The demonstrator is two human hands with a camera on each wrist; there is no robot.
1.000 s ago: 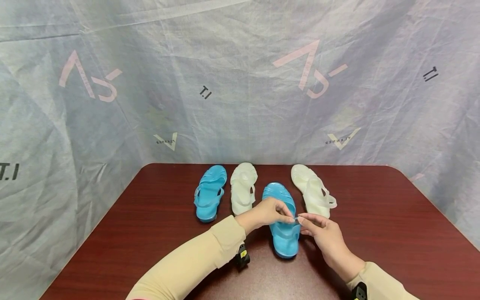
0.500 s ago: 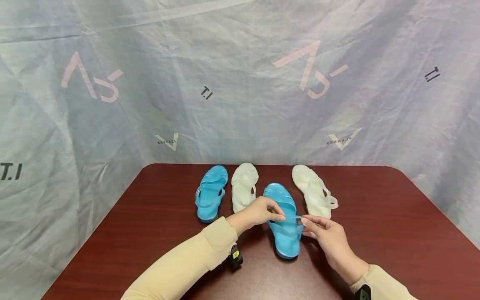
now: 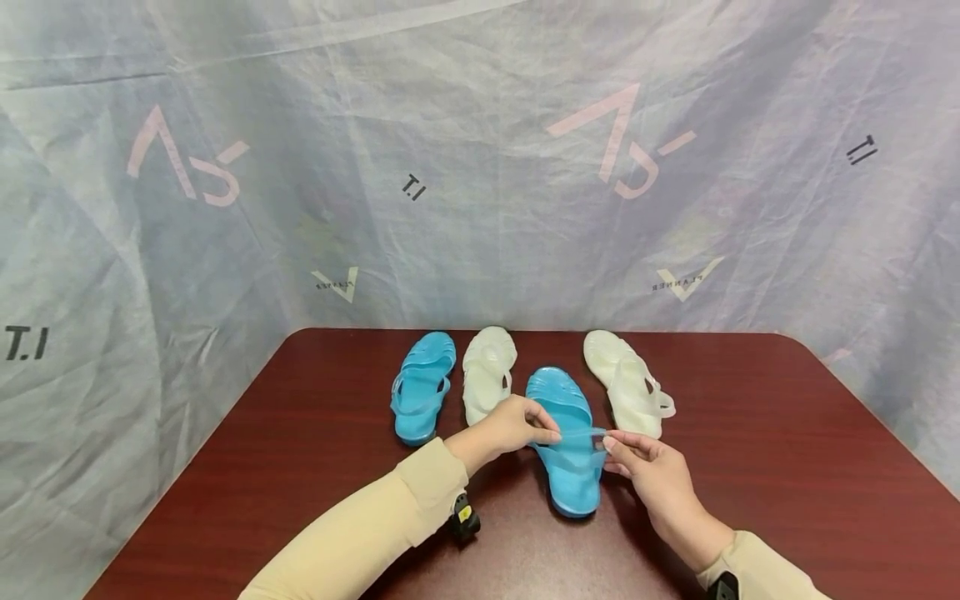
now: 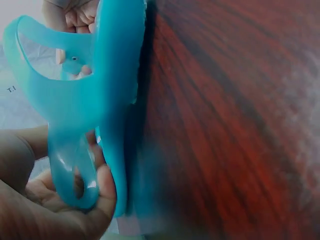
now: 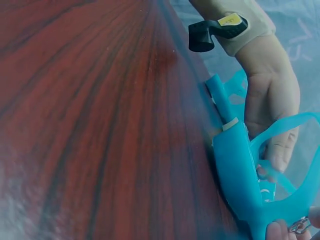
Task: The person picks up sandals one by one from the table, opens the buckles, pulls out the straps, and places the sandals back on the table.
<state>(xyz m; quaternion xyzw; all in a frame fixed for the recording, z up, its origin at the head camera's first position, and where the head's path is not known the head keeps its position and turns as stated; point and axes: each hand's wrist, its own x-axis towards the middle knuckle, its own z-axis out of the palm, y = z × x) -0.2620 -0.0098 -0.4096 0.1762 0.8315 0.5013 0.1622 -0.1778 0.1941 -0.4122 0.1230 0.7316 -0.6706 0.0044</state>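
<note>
Pale yellow sleeves (image 3: 360, 525) are worn on both arms, and a black wrist device (image 3: 463, 517) is carried at the left cuff. Just beyond, right of centre, the near blue sandal (image 3: 576, 492) is laid on the table (image 3: 750, 417), its heel set near and its ridged toe pointed far. It is glossy and slightly translucent, with a thin strap (image 3: 581, 432) drawn across above the footbed. The strap is pinched from the left between thumb and fingers of the left hand (image 3: 510, 425). The sandal's right side is gripped by the right hand (image 3: 663, 479); a small metal buckle (image 5: 300, 225) seems to be caught at those fingertips, though the right wrist view is cropped there. Dark red wood is spread widely to left and right of the hands. Farther off, a left white sandal (image 3: 486, 375), partly covered by the left hand, is flanked on its left by a far blue sandal (image 3: 420, 392); a right white sandal (image 3: 630, 387) is slanted across the right. Behind the table's rounded far edge, a printed grey cloth (image 3: 480, 167) is hung.
</note>
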